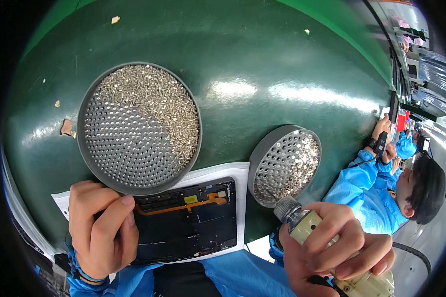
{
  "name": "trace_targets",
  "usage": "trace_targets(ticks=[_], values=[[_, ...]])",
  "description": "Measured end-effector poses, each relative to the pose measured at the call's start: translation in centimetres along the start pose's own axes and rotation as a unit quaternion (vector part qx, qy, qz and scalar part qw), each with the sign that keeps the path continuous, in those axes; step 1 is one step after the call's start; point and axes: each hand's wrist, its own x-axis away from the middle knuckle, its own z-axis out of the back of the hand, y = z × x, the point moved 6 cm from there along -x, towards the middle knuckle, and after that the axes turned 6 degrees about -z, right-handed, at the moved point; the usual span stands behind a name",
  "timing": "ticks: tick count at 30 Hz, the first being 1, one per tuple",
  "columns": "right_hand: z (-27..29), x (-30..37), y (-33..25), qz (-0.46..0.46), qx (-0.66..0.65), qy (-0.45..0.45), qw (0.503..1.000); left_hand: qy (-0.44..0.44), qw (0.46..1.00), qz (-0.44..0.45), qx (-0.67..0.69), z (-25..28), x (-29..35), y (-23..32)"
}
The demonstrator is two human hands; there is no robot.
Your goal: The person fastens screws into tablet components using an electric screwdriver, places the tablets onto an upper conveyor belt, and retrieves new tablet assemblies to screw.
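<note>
My right hand (339, 247) is wrapped round a cream electric screwdriver (306, 225) with a grey knurled nose. The screwdriver's tip reaches into the near-left part of a small round grey tray (256, 171), pitted with holes and partly filled with tiny silver screws (305, 166). My left hand (104, 225) is closed, its fingers curled and the thumb against the index finger. It lies over the left end of an opened tablet (183, 235), black inside with an orange flex cable (176, 207). Anything in those fingers is hidden.
Beyond the tablet, a larger grey perforated tray (124, 141) holds many small screws (158, 94). A white sheet (241, 198) lies under the tablet. Brown scraps (66, 127) dot the green table (223, 54). At right sits a co-worker in blue (366, 193).
</note>
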Motion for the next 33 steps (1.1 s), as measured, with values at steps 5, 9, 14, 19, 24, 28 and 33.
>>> trace_targets(ticks=[5, 9, 14, 19, 24, 28, 33], values=[[-0.4, -0.3, 0.4, -0.021, -0.002, 0.016, 1.000, 0.017, 1.000, 0.013, 0.007, -0.1, -0.2, -0.1], [-0.3, -0.2, 0.9, -0.027, 0.004, 0.006, 1.000, 0.023, 0.999, 0.020, 0.018, -0.1, -0.3, -0.2], [-0.2, -0.4, 1.4, -0.069, 0.030, -0.009, 0.997, 0.026, 0.999, 0.039, -0.003, 0.3, -0.4, -0.5], [-0.2, -0.6, 1.4, -0.081, 0.035, -0.015, 0.996, 0.030, 0.998, 0.057, 0.015, 0.4, -0.2, -1.1], [-0.4, -0.6, 1.5, -0.085, 0.053, -0.015, 0.995, 0.020, 0.998, 0.052, 0.005, 0.4, -0.4, -1.0], [-1.0, -0.4, 1.0, -0.082, 0.077, -0.026, 0.993, 0.029, 0.998, 0.061, 0.012, 0.3, -0.3, -1.0], [-0.9, -0.5, 0.4, -0.057, 0.064, -0.015, 0.996, 0.033, 0.997, 0.064, 0.017, 0.7, -0.5, -0.5]])
